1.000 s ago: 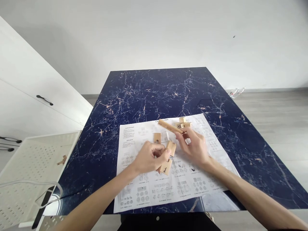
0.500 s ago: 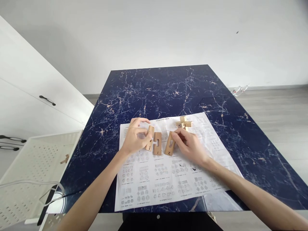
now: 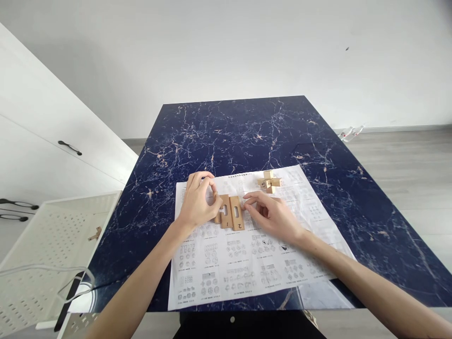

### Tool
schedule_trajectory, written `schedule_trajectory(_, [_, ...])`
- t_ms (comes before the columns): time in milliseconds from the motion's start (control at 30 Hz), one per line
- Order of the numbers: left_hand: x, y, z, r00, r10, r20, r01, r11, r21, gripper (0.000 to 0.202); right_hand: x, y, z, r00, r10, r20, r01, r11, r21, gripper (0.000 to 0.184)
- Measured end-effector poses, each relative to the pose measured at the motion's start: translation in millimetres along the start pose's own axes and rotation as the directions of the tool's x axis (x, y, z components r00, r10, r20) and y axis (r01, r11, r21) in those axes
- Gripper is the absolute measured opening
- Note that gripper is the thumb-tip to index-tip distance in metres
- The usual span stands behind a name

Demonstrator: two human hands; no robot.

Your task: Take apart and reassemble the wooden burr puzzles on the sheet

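Note:
Three flat wooden puzzle pieces lie side by side on a printed instruction sheet [image 3: 247,263]. The piece marked 1 [image 3: 226,216] and the piece marked 2 [image 3: 237,217] touch each other. The third piece [image 3: 216,217] is mostly hidden under my left hand [image 3: 197,205], whose curled fingers pinch it. My right hand [image 3: 270,214] rests to the right, fingers stretched toward the piece marked 2, fingertips at its upper right edge. A small assembled cross of wooden blocks [image 3: 269,182] stands behind my right hand on the sheet.
The sheet lies on a dark blue marbled table [image 3: 233,136]. A white perforated tray [image 3: 38,245] with a small wooden piece [image 3: 93,233] sits at the left, with a cable [image 3: 52,278] across it. White cabinets with black handles stand further left.
The three pieces have been pushed together into a tight row. My left hand has slid its piece against the piece marked 1, and my right hand has laid the piece marked 2 flat beside it.

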State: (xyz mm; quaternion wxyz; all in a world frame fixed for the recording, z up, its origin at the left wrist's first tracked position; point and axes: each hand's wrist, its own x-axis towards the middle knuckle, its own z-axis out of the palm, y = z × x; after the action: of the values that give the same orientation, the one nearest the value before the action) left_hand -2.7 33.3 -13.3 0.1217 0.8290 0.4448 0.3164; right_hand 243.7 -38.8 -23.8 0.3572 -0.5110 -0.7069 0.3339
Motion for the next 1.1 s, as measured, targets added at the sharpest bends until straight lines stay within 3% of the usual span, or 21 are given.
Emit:
schedule_trajectory(133, [3,-13,-6.2,0.998,0.032,0.048,-0.035,0.997,0.072,0.01,-1,2,1,0.999,-0.029,0.033,0.029,1.0,-0.007,0.019])
schedule_trajectory(267, [3,-13,-8.3,0.991,0.087,0.1,-0.086,0.996,-0.009,0.005,-2,2,-1,0.998,-0.035,0.053,0.034,0.999,0.003,0.019])
schedule_trajectory(333, [1,-5,-7.4,0.972,0.143,0.185,-0.129,0.988,-0.084,0.014,-2,1,-3,0.994,-0.049,0.097,0.046,0.998,0.036,0.023])
schedule_trajectory(500, [-5,15,-3.3,0.866,0.282,0.414,-0.233,0.958,-0.165,0.068,-2,-1,-3,0.993,-0.029,0.111,0.015,0.992,0.124,0.032])
schedule_trajectory(600, [-5,13,-2.0,0.859,0.24,0.453,-0.199,0.97,-0.137,0.065,-2,0,-1,0.996,0.019,0.086,-0.033,0.987,0.155,0.026])
schedule_trajectory(700, [-3,1,-1.6,0.911,0.152,0.384,-0.143,0.988,-0.053,0.051,-3,2,0,0.994,0.034,0.107,-0.051,0.987,0.155,0.023])
schedule_trajectory(867, [1,-21,-0.1,0.986,-0.016,0.167,-0.006,0.991,0.133,0.038,-3,2,0,0.992,0.048,0.115,-0.065,0.986,0.155,0.021])
schedule_trajectory(1000, [-1,-28,1.4,0.985,-0.166,-0.041,0.171,0.941,0.291,0.031,-2,2,0,0.99,0.062,0.13,-0.082,0.985,0.151,0.02])
schedule_trajectory(1100, [-4,-29,2.0,0.971,-0.198,-0.131,0.234,0.892,0.387,0.03,-3,3,0,0.985,0.072,0.155,-0.096,0.984,0.152,0.02])
